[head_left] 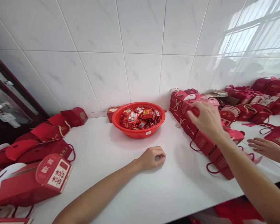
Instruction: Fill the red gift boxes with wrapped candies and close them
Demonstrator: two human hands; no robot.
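My left hand rests on the white table, its fingers curled into a loose fist and a small gap showing inside the curl. I see nothing held in it. Raised above a row of red gift boxes, my right hand has its thumb apart from its fingers, and no object shows between them. Its fingertips partly overlap the box tops, and I cannot tell whether they touch. Beyond my left hand stands a red plastic basket filled with small wrapped candies.
Open red boxes crowd the left side, some with rope handles. A small red box sits behind the basket by the tiled wall. Another person's hand lies at the right, near more stacked boxes.
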